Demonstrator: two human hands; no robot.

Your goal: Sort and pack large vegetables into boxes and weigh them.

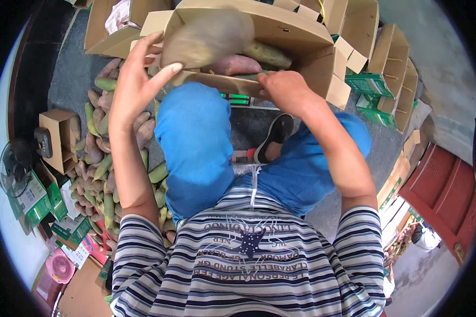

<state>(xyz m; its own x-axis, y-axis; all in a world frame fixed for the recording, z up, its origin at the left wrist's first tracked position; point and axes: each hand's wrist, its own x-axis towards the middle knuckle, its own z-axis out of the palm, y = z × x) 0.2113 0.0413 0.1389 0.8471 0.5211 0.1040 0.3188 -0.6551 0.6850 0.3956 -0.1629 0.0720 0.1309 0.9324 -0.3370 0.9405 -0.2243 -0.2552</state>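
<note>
A large cardboard box (325, 68) stands before my knees with its flaps up. In it lie a pinkish-red long vegetable (232, 65) and a green-brown one (268, 54); their exact kind is unclear. Above the box's left part, a big greyish-brown oblong thing (209, 39) is smeared by motion. Right beside it is my left hand (143, 79), thumb and fingers apart, not closed round it. My right hand (286, 91) is closed over the box's near rim, its fingertips partly hidden.
A heap of green and reddish-brown long vegetables (103, 174) covers the floor at my left. Several open cardboard boxes (391, 58) stand at the far right. A small carton (55, 132), a black fan (17, 166) and a pink basket (60, 266) are leftward. A red door (444, 195) is at right.
</note>
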